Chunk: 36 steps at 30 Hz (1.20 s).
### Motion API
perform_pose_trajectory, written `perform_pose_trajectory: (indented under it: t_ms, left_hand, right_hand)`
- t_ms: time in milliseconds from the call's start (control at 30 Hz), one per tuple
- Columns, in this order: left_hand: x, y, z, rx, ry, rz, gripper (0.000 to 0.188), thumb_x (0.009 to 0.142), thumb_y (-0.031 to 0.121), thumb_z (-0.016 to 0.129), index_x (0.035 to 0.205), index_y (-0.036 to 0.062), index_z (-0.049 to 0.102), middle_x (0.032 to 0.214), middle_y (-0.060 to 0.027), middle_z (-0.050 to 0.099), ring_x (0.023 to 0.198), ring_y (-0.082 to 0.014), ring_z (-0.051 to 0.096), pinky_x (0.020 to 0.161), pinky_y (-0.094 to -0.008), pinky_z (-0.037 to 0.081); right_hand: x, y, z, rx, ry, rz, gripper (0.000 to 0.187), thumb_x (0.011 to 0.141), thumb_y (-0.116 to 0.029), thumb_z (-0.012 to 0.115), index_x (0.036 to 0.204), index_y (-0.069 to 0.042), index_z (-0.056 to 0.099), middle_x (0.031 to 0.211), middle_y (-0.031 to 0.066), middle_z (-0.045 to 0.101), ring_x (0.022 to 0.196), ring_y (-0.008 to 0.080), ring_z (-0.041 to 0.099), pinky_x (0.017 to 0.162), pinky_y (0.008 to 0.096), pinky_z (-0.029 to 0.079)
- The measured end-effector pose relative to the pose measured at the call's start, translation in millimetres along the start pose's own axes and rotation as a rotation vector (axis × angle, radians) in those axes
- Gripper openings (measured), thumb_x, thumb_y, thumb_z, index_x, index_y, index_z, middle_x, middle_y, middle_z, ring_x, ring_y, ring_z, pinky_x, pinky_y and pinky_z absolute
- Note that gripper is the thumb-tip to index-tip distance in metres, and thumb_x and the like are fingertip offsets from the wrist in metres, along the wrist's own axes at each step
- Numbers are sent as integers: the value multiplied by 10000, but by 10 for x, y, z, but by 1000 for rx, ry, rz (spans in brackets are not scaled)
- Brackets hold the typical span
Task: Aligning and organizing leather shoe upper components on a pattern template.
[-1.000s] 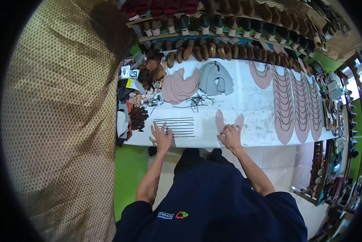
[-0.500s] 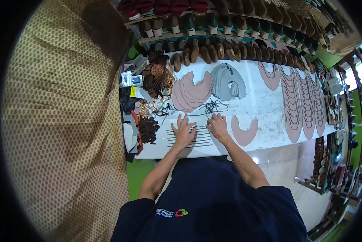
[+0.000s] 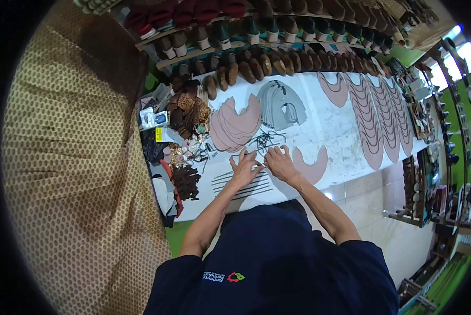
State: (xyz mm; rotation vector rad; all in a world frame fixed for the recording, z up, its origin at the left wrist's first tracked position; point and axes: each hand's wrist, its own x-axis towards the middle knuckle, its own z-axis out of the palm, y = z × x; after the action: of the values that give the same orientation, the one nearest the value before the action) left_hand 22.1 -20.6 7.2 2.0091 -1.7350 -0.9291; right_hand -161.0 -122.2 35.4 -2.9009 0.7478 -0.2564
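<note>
On the white table [image 3: 332,126], several thin dark strips [image 3: 252,190] lie side by side in a row. Over their far ends rests my left hand [image 3: 244,170], its fingers spread and its thumb reaching toward the other hand. Close by on its right, my right hand [image 3: 280,164] is curled with the fingertips drawn together; whatever they hold is too small to make out. Just beyond both hands sits a loose tangle of dark cords [image 3: 269,139]. A pink U-shaped piece [image 3: 317,167] lies flat to the right of my right hand.
Fanned pink pieces [image 3: 229,128] and grey arched pieces [image 3: 273,107] lie farther back. Overlapping pink pieces [image 3: 369,142] form columns at right. Brown scraps [image 3: 186,182] and small parts crowd the left edge. Wooden shoe lasts [image 3: 256,68] line the back, beneath shelves of shoes.
The view has turned, so the table sits tilted and farther left. My hands have come closer together, the left thumb now beside the right fingertips.
</note>
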Motion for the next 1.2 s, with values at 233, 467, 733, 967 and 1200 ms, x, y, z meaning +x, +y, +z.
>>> perform_pose_trajectory:
  t_ms: [233,467,733,967,1200]
  left_hand:
    - [180,267,-46,-38,-94,113,266,904,435,783,962,188,862,1481,-9,606,1568,-335,256,1109,-781,103]
    - [426,550,284,93,-59,253,211,927,376,777,993,197,868,1474,-16,610,1547,-335,306,1128,-746,111]
    - [803,1077,694,144,-9,362,175,923,330,789,1008,197,866,1482,-30,598,1528,-356,331,1124,-725,139]
    - [871,1078,804,196,74,372,190,883,307,804,1038,205,840,1548,-71,530,1537,-365,318,1134,-724,132]
    - [780,1161,606,253,97,285,404,847,202,762,1249,226,742,1723,-122,284,1598,-384,191,1147,-768,127]
  right_hand:
    - [-707,546,-98,-124,154,77,161,955,-235,676,1018,-88,661,1058,90,579,1110,282,568,1060,560,359]
    - [-1733,1170,-229,-192,-27,343,181,976,-257,641,1059,-104,690,1095,104,566,1152,289,558,1103,595,335]
    - [-2396,1660,-364,-143,-76,591,133,959,-224,678,997,-104,720,1057,72,591,1131,251,582,1169,627,306]
    - [-2491,1825,-541,126,-173,751,88,922,-218,705,961,-154,751,1069,35,664,1185,246,594,1180,692,244]
    - [-2265,1678,-605,146,87,853,116,859,-221,771,951,-152,789,1117,22,696,1191,244,602,1150,634,288]
